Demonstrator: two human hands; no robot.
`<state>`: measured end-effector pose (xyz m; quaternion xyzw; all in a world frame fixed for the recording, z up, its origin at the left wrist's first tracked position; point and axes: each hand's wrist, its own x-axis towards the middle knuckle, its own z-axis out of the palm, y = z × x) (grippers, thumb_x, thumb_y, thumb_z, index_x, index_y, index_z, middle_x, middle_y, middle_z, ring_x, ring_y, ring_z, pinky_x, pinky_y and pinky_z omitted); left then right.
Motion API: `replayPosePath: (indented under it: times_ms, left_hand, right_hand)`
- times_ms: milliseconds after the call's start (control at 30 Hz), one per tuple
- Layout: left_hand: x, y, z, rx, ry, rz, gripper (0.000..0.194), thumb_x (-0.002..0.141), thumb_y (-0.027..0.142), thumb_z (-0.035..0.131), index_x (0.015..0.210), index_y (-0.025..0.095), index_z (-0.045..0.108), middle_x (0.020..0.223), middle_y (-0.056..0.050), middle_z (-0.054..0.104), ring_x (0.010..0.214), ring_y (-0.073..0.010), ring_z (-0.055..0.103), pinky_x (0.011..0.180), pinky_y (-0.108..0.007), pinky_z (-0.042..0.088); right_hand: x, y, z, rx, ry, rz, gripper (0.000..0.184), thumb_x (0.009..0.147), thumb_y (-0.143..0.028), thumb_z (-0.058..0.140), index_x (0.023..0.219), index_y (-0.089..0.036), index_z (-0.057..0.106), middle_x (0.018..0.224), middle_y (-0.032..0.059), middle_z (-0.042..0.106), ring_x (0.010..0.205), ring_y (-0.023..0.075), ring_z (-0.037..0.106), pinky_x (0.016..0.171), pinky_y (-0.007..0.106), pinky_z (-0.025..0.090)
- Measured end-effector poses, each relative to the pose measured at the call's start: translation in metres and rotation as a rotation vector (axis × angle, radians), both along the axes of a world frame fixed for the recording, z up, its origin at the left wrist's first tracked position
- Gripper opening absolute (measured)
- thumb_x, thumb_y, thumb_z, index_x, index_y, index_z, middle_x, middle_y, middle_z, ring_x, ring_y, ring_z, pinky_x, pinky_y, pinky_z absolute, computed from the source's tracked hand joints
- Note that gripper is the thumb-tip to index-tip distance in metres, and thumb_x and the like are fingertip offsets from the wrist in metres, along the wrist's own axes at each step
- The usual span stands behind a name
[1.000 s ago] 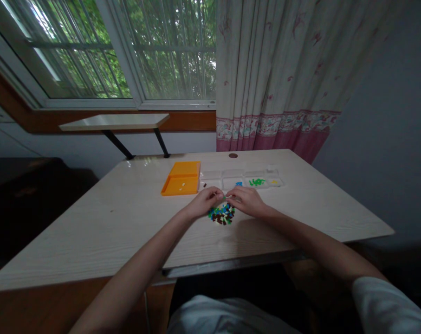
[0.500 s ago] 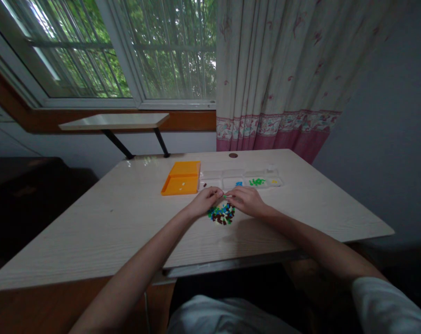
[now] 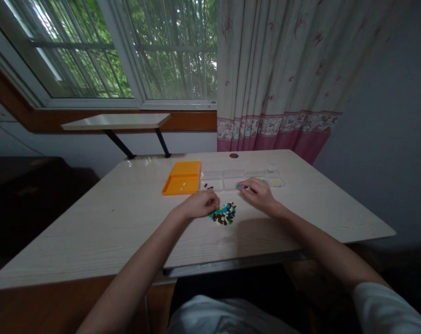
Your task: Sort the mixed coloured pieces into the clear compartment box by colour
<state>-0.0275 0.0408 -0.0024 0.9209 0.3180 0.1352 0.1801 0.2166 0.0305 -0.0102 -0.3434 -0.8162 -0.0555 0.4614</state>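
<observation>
Worktop point(image 3: 102, 236): broad, pale and wood-grained, standing below a white-framed window point(image 3: 175, 51).
Pile point(image 3: 224, 215): small loose pieces in dark brown, green, blue and pale cream, heaped on the worktop between the two hands, nearer the left one.
Left hand point(image 3: 202, 203): at the pile's left edge, fingers curled in toward the thumb; whether it grips a piece cannot be told.
Right hand point(image 3: 256, 191): at the near side of the tray, thumb and forefinger nearly together; a speck of green and blue shows at the fingertips, too small to tell if it is held.
Tray point(image 3: 233, 174): clear, shallow plastic with compartments, beyond the pile; dark brown pieces point(image 3: 210, 187) lie in its near-left compartment, yellow pieces point(image 3: 275, 182) near its right end, and a little green shows past the right hand.
Box point(image 3: 185, 167): orange, rectangular and open, just left of the tray, with a few small white pieces point(image 3: 184, 184) in its near half.
Shelf point(image 3: 116, 121): pale raised board on black supports, at the worktop's far left.
Curtain point(image 3: 266, 69): whitish, flower-patterned, pink along the bottom, behind the worktop.
</observation>
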Motion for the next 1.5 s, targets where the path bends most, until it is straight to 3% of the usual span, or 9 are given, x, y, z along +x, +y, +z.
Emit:
replayPosePath:
  times_ms: [233, 400, 533, 700, 933, 1100, 1267, 1500]
  left_hand:
    - [-0.001, -0.001, 0.0, 0.026, 0.047, -0.006, 0.017, 0.068, 0.012, 0.05, 0.077, 0.015, 0.063, 0.074, -0.003, 0.06, 0.067, -0.0128, 0.053, 0.061, -0.02, 0.039]
    - [-0.001, 0.001, -0.003, 0.047, 0.071, 0.013, 0.017, 0.067, 0.012, 0.051, 0.077, 0.016, 0.064, 0.074, -0.003, 0.059, 0.067, -0.0126, 0.052, 0.061, -0.021, 0.039]
    - [-0.001, 0.001, -0.003, 0.042, 0.063, 0.008, 0.018, 0.066, 0.011, 0.05, 0.076, 0.016, 0.064, 0.074, -0.003, 0.06, 0.067, -0.0125, 0.052, 0.062, -0.021, 0.039]
    - [0.001, -0.001, -0.001, 0.031, 0.041, -0.015, 0.016, 0.067, 0.011, 0.049, 0.075, 0.015, 0.062, 0.073, -0.003, 0.06, 0.068, -0.0128, 0.052, 0.063, -0.021, 0.039]
    - [0.001, 0.0, -0.005, 0.019, -0.023, -0.019, 0.013, 0.077, 0.013, 0.046, 0.076, 0.014, 0.059, 0.077, -0.005, 0.059, 0.072, -0.0136, 0.052, 0.068, -0.023, 0.039]
    - [0.007, -0.001, -0.005, -0.041, -0.162, 0.057, 0.016, 0.083, 0.019, 0.041, 0.082, 0.014, 0.056, 0.076, -0.003, 0.056, 0.068, -0.012, 0.049, 0.063, -0.022, 0.038]
    - [0.014, -0.003, -0.006, -0.089, -0.304, 0.15, 0.019, 0.084, 0.027, 0.045, 0.086, 0.014, 0.059, 0.075, -0.002, 0.056, 0.065, -0.0111, 0.048, 0.06, -0.021, 0.036]
    - [0.018, -0.005, -0.009, -0.169, -0.396, 0.135, 0.019, 0.08, 0.03, 0.053, 0.086, 0.013, 0.058, 0.071, 0.0, 0.055, 0.062, -0.0094, 0.046, 0.056, -0.02, 0.034]
  right_hand:
    - [0.005, 0.003, 0.004, -0.006, -0.025, -0.019, 0.018, 0.085, -0.028, 0.052, 0.088, -0.018, 0.066, 0.08, 0.0057, 0.067, 0.072, 0.0133, 0.059, 0.068, 0.024, 0.045]
    - [0.037, 0.024, 0.011, -0.155, -0.083, -0.223, 0.019, 0.083, -0.029, 0.053, 0.09, -0.018, 0.067, 0.069, 0.0032, 0.06, 0.063, 0.0134, 0.054, 0.061, 0.024, 0.039]
    - [0.063, 0.044, 0.003, -0.305, -0.109, -0.401, 0.016, 0.077, -0.029, 0.058, 0.085, -0.019, 0.068, 0.062, 0.0003, 0.055, 0.058, 0.013, 0.05, 0.055, 0.023, 0.034]
    - [0.071, 0.053, -0.012, -0.414, -0.188, -0.462, 0.017, 0.075, -0.029, 0.058, 0.083, -0.02, 0.07, 0.066, 0.0016, 0.06, 0.058, 0.0125, 0.05, 0.054, 0.023, 0.033]
    - [0.056, 0.047, -0.012, -0.363, -0.183, -0.378, 0.019, 0.079, -0.027, 0.055, 0.088, -0.019, 0.069, 0.068, 0.0027, 0.061, 0.061, 0.0132, 0.052, 0.057, 0.023, 0.036]
    - [0.019, 0.023, -0.009, -0.332, -0.201, -0.161, 0.019, 0.082, -0.026, 0.052, 0.09, -0.02, 0.068, 0.075, 0.0028, 0.062, 0.065, 0.0123, 0.054, 0.061, 0.022, 0.038]
    - [-0.018, 0.0, -0.013, -0.314, -0.227, 0.013, 0.016, 0.082, -0.029, 0.055, 0.086, -0.02, 0.067, 0.066, 0.0006, 0.059, 0.061, 0.011, 0.053, 0.06, 0.021, 0.037]
    - [-0.026, -0.002, -0.021, -0.266, -0.203, 0.062, 0.018, 0.081, -0.034, 0.057, 0.085, -0.019, 0.067, 0.061, -0.0007, 0.055, 0.058, 0.0103, 0.05, 0.056, 0.019, 0.035]
